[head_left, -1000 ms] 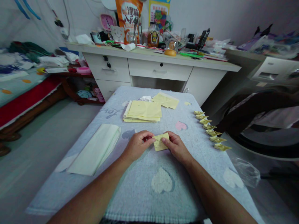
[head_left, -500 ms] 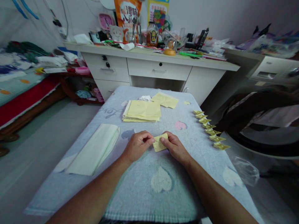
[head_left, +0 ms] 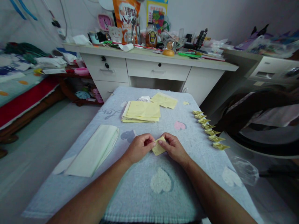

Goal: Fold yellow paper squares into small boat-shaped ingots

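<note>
Above the blue cloth (head_left: 140, 199), L hand (head_left: 141, 147) pinches the folded yellow paper (head_left: 158, 147) by its left edge, R hand (head_left: 174, 147) pinching its right w/ thumb on top, yellow stack (head_left: 142, 111) beyond.

Room in a home | bed (head_left: 28, 96) left of left hand (head_left: 140, 147) | cluttered desk (head_left: 149, 56) beyond both hands | washing machine (head_left: 273, 71) right of right hand (head_left: 174, 147)

Both the left hand (head_left: 140, 148) and the right hand (head_left: 174, 148) are totally bare, same with the left forearm (head_left: 95, 188) and right forearm (head_left: 210, 186), which get chunkier away from slimmer wrists. Kinda rounded knuckles, stubby-looking thumbs too. Any sleeves are outta view.
</note>
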A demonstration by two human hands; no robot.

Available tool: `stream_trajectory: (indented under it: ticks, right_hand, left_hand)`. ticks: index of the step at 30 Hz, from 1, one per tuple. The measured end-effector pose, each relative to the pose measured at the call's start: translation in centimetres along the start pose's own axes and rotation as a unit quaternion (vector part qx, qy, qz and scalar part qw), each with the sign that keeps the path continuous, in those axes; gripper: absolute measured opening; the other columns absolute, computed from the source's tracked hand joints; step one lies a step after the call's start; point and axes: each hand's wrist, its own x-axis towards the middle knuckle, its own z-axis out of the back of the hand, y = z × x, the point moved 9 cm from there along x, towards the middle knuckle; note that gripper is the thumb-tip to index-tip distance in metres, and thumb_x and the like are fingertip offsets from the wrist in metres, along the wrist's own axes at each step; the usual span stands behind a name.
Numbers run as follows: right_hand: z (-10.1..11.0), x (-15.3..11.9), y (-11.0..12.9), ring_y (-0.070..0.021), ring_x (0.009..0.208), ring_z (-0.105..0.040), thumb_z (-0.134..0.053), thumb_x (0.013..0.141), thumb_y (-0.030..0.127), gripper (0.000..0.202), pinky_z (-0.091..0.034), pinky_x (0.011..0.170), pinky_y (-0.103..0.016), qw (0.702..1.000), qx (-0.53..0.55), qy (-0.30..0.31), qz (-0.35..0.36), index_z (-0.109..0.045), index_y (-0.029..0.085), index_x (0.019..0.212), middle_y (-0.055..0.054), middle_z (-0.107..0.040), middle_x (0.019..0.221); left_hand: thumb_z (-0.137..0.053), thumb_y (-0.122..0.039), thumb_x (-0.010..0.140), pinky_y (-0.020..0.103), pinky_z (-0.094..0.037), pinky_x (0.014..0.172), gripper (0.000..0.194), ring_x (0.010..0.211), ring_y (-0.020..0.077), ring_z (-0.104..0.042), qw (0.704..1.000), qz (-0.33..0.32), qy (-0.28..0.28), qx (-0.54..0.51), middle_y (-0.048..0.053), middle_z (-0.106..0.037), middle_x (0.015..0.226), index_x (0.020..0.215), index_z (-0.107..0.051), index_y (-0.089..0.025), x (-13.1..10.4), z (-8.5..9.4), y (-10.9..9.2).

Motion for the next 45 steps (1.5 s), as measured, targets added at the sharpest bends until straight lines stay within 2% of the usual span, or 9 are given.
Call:
stream_trajectory:
  ticks: [8,13,18,24,30,32,36,40,45]
  right_hand:
    - [0.1,0.1,0.5,-0.0117,0.065,-0.046,-0.059,0.084,0.045,0.031,-0.036,0.061,-0.024,0.999,-0.024,-0.007,0.021,-0.061,0.017,0.071,0.001,-0.050,0.069]
    - [0.8,0.1,0.7,-0.0120,0.066,-0.047,-0.046,0.092,0.048,0.033,-0.037,0.062,-0.024,0.998,0.054,-0.032,0.019,-0.060,0.019,0.084,0.001,-0.051,0.072]
    - [0.4,0.4,0.9,-0.0158,0.086,-0.056,-0.071,0.077,0.040,0.034,-0.044,0.077,-0.028,0.986,0.161,-0.017,0.047,-0.056,0.023,0.102,-0.002,-0.060,0.095]
    - [-1.0,0.5,0.0,-0.0148,0.074,-0.058,-0.074,0.073,0.037,0.031,-0.045,0.071,-0.028,0.986,0.167,0.024,0.007,-0.057,0.019,0.091,-0.001,-0.062,0.080]
    - [0.4,0.0,1.5,-0.0120,0.063,-0.047,-0.060,0.077,0.024,0.011,-0.035,0.059,-0.024,0.995,-0.074,-0.036,0.054,-0.051,0.020,0.073,0.003,-0.051,0.067]
    - [0.6,-0.2,2.6,-0.0138,0.068,-0.047,-0.056,0.073,0.014,0.008,-0.035,0.064,-0.025,0.969,-0.212,-0.063,0.107,-0.051,0.020,0.071,0.001,-0.051,0.069]
    - [0.1,-0.1,3.2,-0.0177,0.075,-0.045,-0.055,0.071,0.010,0.009,-0.032,0.071,-0.030,0.902,-0.395,-0.073,0.159,-0.053,0.019,0.073,-0.003,-0.054,0.075]
    - [-0.1,0.2,2.7,-0.0195,0.079,-0.044,-0.058,0.075,0.014,0.005,-0.030,0.072,-0.031,0.873,-0.460,-0.061,0.152,-0.056,0.018,0.077,-0.005,-0.054,0.080]
    - [-0.7,0.3,1.7,-0.0201,0.086,-0.044,-0.054,0.068,0.005,0.018,-0.029,0.076,-0.031,0.880,-0.459,-0.001,0.122,-0.058,0.019,0.079,-0.004,-0.055,0.084]
  left_hand:
    - [-0.063,-0.028,0.077,0.019,-0.028,0.050,0.015,0.055,0.0072,-0.035,0.998,0.019,0.027,-0.044,-0.007,-0.040,0.061,0.078,-0.056,-0.016,0.1,-0.9,-0.3]
    - [-0.063,-0.029,0.077,0.018,-0.033,0.053,0.018,0.058,0.0073,-0.043,0.985,0.034,-0.002,-0.169,-0.005,-0.048,0.066,0.078,-0.051,-0.016,0.2,-0.4,0.0]
    - [-0.062,-0.030,0.079,0.018,-0.031,0.047,0.022,0.054,0.0065,-0.050,0.955,0.073,-0.024,-0.287,-0.002,-0.059,0.077,0.090,-0.048,-0.018,0.3,0.1,0.9]
    - [-0.063,-0.033,0.078,0.018,-0.028,0.045,0.023,0.048,0.0065,-0.045,0.956,0.086,0.022,-0.279,-0.004,-0.056,0.061,0.085,-0.048,-0.017,0.2,-1.8,0.9]
    - [-0.068,-0.030,0.075,0.018,-0.031,0.049,0.037,0.050,0.0071,-0.045,0.981,0.051,-0.024,-0.185,-0.009,-0.048,0.059,0.105,-0.049,-0.020,0.0,-0.8,0.8]
    - [-0.066,-0.027,0.077,0.019,-0.033,0.048,0.039,0.049,0.0081,-0.045,0.992,0.031,-0.047,-0.111,-0.009,-0.047,0.057,0.112,-0.050,-0.021,-0.1,0.0,0.1]
    - [-0.063,-0.015,0.076,0.026,-0.046,0.077,0.009,0.089,0.0157,-0.060,0.992,-0.095,-0.081,0.027,0.003,-0.062,0.094,0.084,-0.061,-0.019,-0.3,0.8,-2.8]
    - [-0.060,-0.009,0.076,0.029,-0.044,0.088,0.011,0.096,0.0165,-0.059,0.987,-0.122,-0.060,0.091,0.003,-0.063,0.095,0.078,-0.059,-0.019,-0.3,-0.2,-2.9]
    - [-0.056,-0.003,0.074,0.028,-0.044,0.080,0.016,0.089,0.0157,-0.057,0.978,-0.112,-0.021,0.173,0.002,-0.060,0.091,0.076,-0.055,-0.019,-0.3,-1.1,-1.9]
